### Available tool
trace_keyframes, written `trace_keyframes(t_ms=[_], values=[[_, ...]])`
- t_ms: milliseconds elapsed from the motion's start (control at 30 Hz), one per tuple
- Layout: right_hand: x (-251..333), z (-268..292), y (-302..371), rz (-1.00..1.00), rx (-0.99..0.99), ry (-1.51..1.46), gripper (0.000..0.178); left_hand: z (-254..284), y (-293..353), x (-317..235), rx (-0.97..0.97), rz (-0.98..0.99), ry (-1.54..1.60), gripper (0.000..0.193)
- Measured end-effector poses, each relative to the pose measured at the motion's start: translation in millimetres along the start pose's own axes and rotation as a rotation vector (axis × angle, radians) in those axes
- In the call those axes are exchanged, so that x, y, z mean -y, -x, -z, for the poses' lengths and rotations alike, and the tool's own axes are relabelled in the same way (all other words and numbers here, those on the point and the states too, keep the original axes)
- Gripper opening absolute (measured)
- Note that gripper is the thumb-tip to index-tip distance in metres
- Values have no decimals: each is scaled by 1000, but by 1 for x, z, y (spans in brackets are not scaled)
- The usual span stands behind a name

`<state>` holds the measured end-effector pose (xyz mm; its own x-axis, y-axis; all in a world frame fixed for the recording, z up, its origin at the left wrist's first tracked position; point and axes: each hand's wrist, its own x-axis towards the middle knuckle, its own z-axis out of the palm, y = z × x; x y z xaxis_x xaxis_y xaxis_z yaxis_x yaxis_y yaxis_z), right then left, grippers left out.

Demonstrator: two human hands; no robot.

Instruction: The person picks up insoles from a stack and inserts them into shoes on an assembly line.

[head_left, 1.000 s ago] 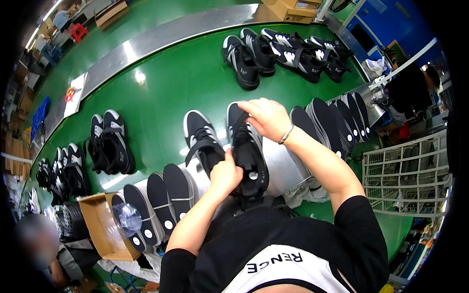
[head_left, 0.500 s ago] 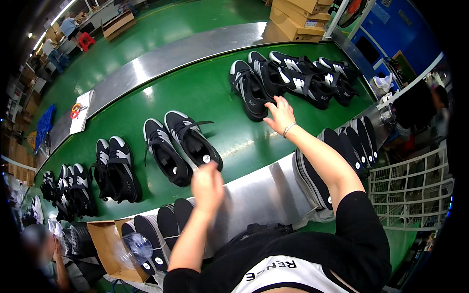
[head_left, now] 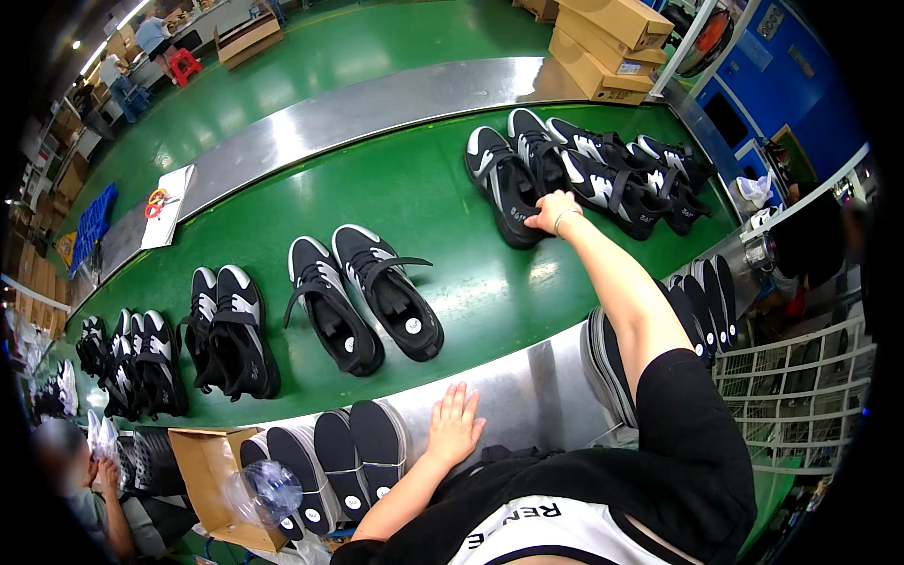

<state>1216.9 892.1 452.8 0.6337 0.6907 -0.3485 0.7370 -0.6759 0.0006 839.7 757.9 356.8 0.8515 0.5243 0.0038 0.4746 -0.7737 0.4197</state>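
Sneaker [head_left: 506, 188], blk/grey, on R part of green worktop [head_left: 443, 221]; R hand [head_left: 554, 214] at its heel, can't tell if pinching. Prob. light, soft upper, stiffer heel = best hold. L hand [head_left: 455, 428] spread, empty, by metal ledge [head_left: 527, 400].

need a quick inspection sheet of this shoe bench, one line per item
surface: green tabletop, metal ledge along the near side
job's things: black shoe at right, middle pair of shoes with loose straps, stacked insoles
clutter: open cardboard box with clear plastic
hands: right hand grasps the black shoe's heel; left hand open, over the ledge
cables: nothing clearly seen
surroundings: stacked cartons, mesh rack, red stool
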Motion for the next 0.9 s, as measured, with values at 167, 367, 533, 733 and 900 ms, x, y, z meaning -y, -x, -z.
trace_keyframes(t_ms=[167,367,533,733,900], values=[[10,6,72,159,142,-18,51,13,-16,-2,39,210,441,48],[3,1,219,430,234,92,38,44,-54,-43,-224,383,1181,67],[-20,-48,321,468,121,-7,33,36,-31,-73,-167,446,812,93],[-59,-55,347,465,144,-352,36,35,-12,-83,-157,383,389,88],[-118,-67,284,134,-325,-362,35,49,-38,-83,-226,13,145,60]])
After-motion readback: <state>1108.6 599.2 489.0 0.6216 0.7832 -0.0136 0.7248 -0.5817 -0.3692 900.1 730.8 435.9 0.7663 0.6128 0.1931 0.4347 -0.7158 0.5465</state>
